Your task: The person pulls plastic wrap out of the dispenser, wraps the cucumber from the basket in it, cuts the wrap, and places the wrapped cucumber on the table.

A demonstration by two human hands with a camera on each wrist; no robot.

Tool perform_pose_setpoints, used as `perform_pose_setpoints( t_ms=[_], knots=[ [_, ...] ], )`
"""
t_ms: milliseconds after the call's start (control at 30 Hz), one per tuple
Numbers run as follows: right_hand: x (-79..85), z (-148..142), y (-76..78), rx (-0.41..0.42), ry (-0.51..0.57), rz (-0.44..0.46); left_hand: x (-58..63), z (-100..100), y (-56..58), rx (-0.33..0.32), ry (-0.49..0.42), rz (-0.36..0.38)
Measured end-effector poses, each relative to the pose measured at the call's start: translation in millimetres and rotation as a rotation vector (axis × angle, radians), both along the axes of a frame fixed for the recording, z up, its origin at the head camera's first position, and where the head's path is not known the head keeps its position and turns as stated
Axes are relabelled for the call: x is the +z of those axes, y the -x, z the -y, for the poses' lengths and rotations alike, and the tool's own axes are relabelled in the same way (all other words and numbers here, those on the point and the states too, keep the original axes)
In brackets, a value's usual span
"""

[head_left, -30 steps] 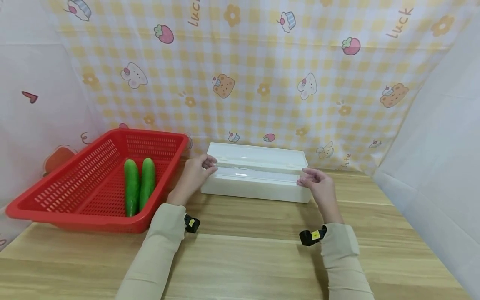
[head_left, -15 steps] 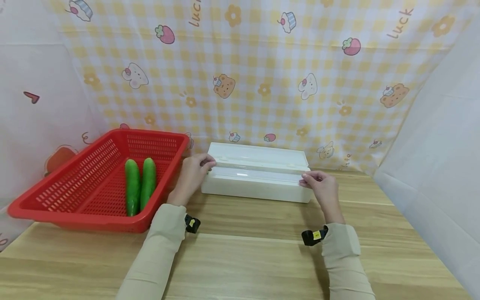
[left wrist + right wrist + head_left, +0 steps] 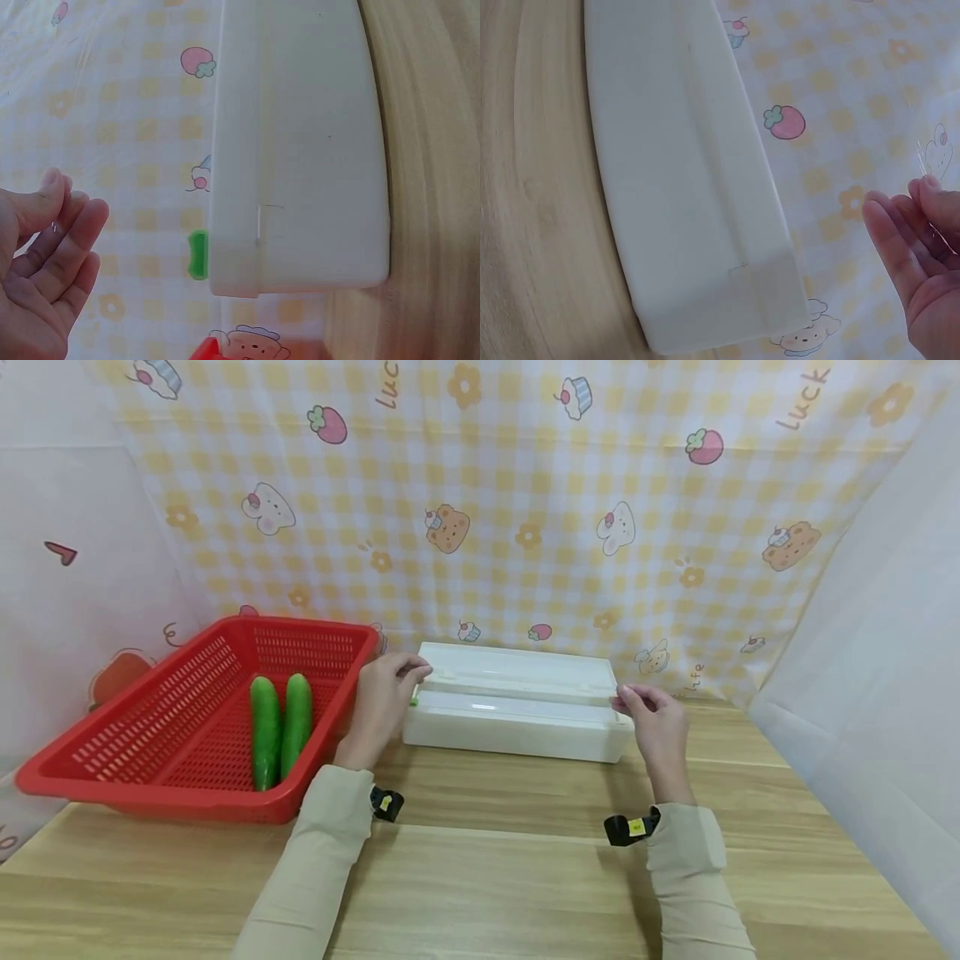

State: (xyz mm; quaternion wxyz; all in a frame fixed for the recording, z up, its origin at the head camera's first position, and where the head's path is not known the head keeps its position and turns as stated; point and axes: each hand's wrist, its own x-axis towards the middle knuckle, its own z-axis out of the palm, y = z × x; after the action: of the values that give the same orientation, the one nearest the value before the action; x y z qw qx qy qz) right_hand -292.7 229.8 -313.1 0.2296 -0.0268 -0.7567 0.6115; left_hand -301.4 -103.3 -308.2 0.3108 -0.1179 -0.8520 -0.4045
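Note:
A long white cling film dispenser (image 3: 517, 737) lies on the wooden table with its lid (image 3: 517, 663) tilted back. At its left end shows a small green slider (image 3: 198, 255). My left hand (image 3: 378, 697) pinches thumb to fingers just above the box's left end. At the other end, my right hand (image 3: 660, 727) pinches likewise, above the box's right corner. Clear cling film (image 3: 921, 156) shows as thin shiny creases at the right fingertips. Both hands are raised off the box in the wrist views. The film between them is nearly invisible in the head view.
To the left stands a red plastic basket (image 3: 165, 800) with two green cucumbers (image 3: 265, 727) in it, close beside my left forearm. A patterned cloth (image 3: 525, 485) hangs right behind the box. Wooden tabletop (image 3: 480, 893) lies in front.
Both hands have risen slightly from the box's front edge, and the right hand has shifted a little outward. The green slider has come into sight. Basket and cucumbers stay put.

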Motion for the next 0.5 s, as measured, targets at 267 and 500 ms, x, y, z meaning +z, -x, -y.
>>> perform_pose_setpoints(
  t_ms=[267, 500],
  knots=[
    [9.8, 2, -4.6, -0.035, 0.005, -0.088, 9.0, -2, -6.0, 0.023, -0.027, -0.047],
    [17.7, 3, -11.6, -0.055, -0.023, -0.144, 16.1, -5, -10.1, 0.048, -0.043, -0.099]
  ],
)
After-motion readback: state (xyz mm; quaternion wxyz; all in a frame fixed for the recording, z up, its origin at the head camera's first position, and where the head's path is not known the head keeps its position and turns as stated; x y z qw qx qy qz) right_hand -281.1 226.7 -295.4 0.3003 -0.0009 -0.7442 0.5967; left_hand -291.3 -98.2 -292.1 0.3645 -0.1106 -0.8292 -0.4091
